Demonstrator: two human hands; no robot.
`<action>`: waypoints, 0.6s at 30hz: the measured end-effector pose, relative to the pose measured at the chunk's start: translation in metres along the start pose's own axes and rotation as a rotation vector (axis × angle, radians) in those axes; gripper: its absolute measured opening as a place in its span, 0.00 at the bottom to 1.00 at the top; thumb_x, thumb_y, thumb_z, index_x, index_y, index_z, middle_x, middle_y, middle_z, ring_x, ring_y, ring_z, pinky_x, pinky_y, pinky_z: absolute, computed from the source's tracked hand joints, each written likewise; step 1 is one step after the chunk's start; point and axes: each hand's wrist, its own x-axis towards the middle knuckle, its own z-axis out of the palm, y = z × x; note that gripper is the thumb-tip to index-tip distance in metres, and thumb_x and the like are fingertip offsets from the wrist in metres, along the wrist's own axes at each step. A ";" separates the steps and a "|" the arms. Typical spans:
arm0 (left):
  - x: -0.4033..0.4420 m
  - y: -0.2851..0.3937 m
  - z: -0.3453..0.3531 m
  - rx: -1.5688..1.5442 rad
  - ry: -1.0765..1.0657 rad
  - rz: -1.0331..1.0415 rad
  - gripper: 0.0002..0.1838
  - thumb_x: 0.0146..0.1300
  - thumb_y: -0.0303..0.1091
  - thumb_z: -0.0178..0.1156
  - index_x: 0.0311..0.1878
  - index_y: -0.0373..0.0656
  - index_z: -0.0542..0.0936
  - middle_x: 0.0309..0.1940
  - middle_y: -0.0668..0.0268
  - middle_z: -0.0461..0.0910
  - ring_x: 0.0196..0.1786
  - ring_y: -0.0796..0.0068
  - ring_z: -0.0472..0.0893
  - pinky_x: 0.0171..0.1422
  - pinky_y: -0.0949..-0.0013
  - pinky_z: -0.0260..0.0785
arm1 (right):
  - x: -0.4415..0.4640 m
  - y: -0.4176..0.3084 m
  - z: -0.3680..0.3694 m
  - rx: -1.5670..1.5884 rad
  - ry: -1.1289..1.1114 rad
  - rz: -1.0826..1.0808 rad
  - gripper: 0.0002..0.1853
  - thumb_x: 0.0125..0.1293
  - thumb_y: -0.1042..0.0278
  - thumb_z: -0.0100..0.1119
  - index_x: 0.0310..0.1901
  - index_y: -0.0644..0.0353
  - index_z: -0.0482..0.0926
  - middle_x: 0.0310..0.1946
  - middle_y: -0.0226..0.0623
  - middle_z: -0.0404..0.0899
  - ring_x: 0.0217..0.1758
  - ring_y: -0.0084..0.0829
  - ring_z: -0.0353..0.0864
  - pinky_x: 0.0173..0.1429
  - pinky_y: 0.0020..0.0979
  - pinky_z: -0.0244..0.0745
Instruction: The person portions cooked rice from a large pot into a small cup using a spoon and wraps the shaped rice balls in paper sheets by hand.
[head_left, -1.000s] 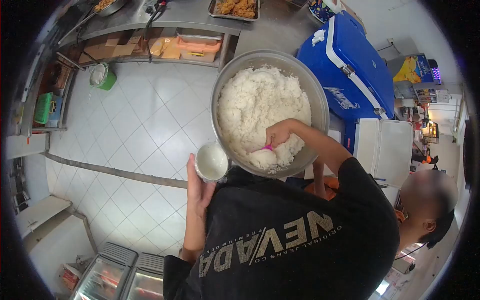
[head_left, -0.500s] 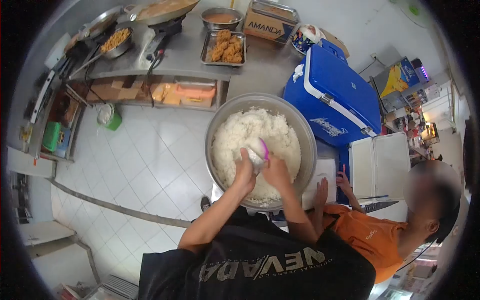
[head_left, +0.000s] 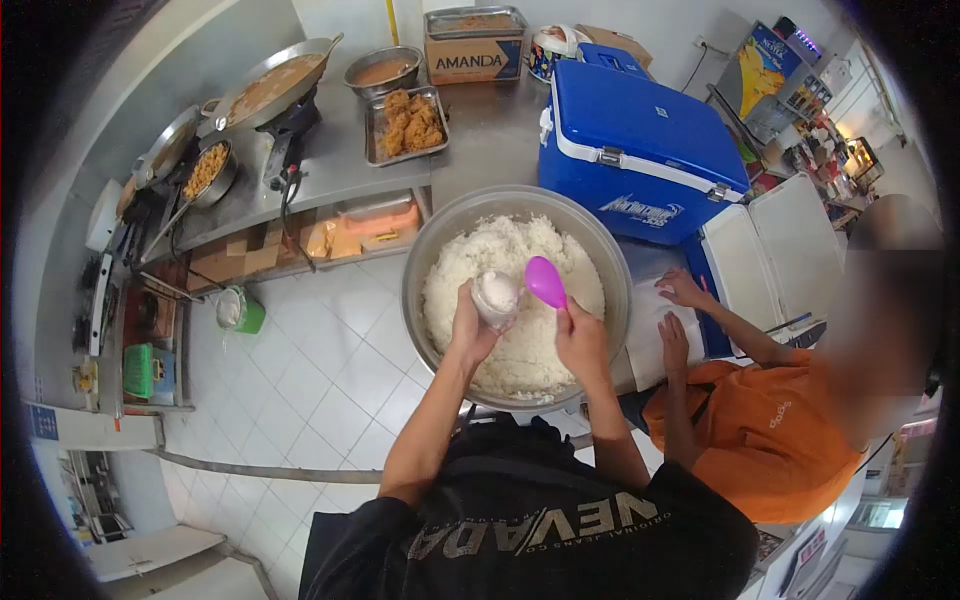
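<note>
My left hand is closed around a small clear cup filled with rice to a rounded top. In my right hand is a purple spoon, gripped by its handle with the bowl pointing up, just right of the cup and apart from it. Both hands are over a large round metal pot holding a big heap of white rice.
A blue cooler stands behind the pot. On the steel counter are a tray of fried chicken, a metal bowl and pans. A co-worker in an orange shirt works at the right over white paper.
The spoon has come off the cup's rice, moved right and turned upright. The rice in the cup now shows. The co-worker's hands have shifted over the paper, and my view has turned.
</note>
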 end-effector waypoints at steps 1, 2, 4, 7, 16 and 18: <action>-0.001 -0.001 0.003 0.016 0.034 0.027 0.28 0.74 0.63 0.37 0.57 0.55 0.77 0.50 0.67 0.82 0.52 0.68 0.80 0.49 0.58 0.71 | 0.000 0.017 0.007 0.201 0.069 0.012 0.16 0.75 0.64 0.51 0.54 0.64 0.82 0.20 0.43 0.79 0.24 0.30 0.79 0.32 0.39 0.74; -0.002 -0.004 0.007 0.032 0.067 0.051 0.27 0.74 0.62 0.37 0.56 0.55 0.78 0.50 0.68 0.82 0.53 0.68 0.80 0.48 0.58 0.71 | 0.000 0.028 0.013 0.369 0.005 0.141 0.14 0.76 0.63 0.54 0.47 0.66 0.84 0.21 0.42 0.78 0.27 0.24 0.74 0.36 0.34 0.71; 0.003 -0.009 0.007 0.087 0.104 0.063 0.27 0.75 0.61 0.37 0.57 0.54 0.77 0.50 0.67 0.81 0.53 0.68 0.80 0.49 0.57 0.71 | -0.003 0.044 0.043 0.377 -0.034 0.049 0.15 0.76 0.63 0.53 0.45 0.66 0.84 0.24 0.44 0.80 0.30 0.26 0.77 0.39 0.34 0.73; 0.011 -0.018 0.000 0.201 0.126 0.014 0.28 0.75 0.60 0.36 0.60 0.52 0.76 0.52 0.65 0.80 0.54 0.66 0.79 0.52 0.54 0.72 | -0.007 0.045 0.053 0.246 -0.226 0.042 0.16 0.77 0.62 0.52 0.44 0.67 0.84 0.32 0.47 0.86 0.38 0.29 0.82 0.46 0.35 0.75; 0.022 -0.015 0.003 0.304 0.071 -0.012 0.29 0.76 0.58 0.36 0.64 0.49 0.74 0.57 0.61 0.78 0.58 0.62 0.79 0.57 0.50 0.73 | 0.023 0.053 0.022 0.249 -0.408 -0.004 0.15 0.74 0.62 0.53 0.41 0.65 0.85 0.25 0.45 0.83 0.30 0.31 0.80 0.40 0.37 0.74; 0.016 -0.016 -0.005 0.313 0.087 -0.020 0.28 0.77 0.57 0.37 0.64 0.48 0.74 0.57 0.60 0.78 0.58 0.61 0.79 0.58 0.48 0.73 | 0.029 0.029 -0.008 0.401 -0.463 0.263 0.15 0.73 0.61 0.55 0.41 0.66 0.84 0.23 0.48 0.80 0.29 0.30 0.78 0.39 0.38 0.73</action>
